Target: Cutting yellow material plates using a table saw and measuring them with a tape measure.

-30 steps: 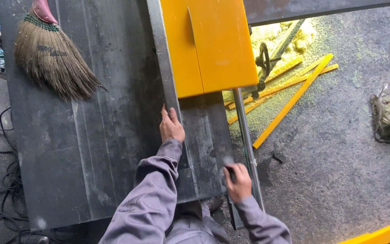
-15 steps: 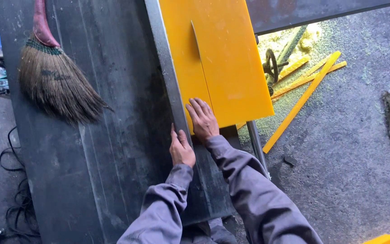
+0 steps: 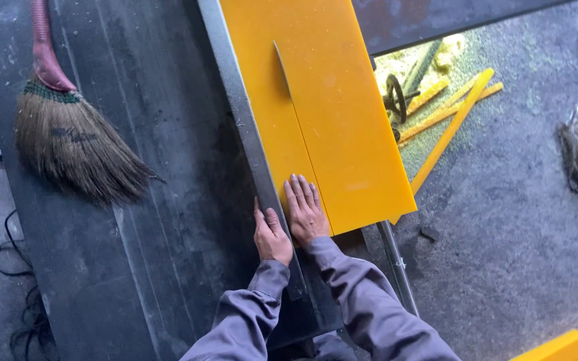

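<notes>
Yellow plastic sheet (image 3: 342, 127) lies flat on a dark table saw top (image 3: 155, 200), its left edge run against a long grey metal fence (image 3: 242, 127), with a cut line running down it from a thin blade (image 3: 281, 60) that rises through the panel near its far end. The narrow strip (image 3: 272, 140) left of the cut sits between the fence and the wider part of the sheet. The person's right hand (image 3: 306, 210) presses palm-down on the near end of that strip, fingers straight and close together, gripping nothing. The left hand (image 3: 272, 234) rests just beside it on the near stretch of the fence, fingers loosely curled over the metal and the thumb lying along the rail; the two hands nearly touch. Both arms wear grey sleeves (image 3: 362, 301). A straw broom (image 3: 75, 147) with a reddish handle lies well apart on the left part of the table. On the concrete floor (image 3: 516, 254) to the right, thin yellow offcuts (image 3: 449, 120) lie scattered among pale sawdust beside a small black handwheel (image 3: 396, 97).
</notes>
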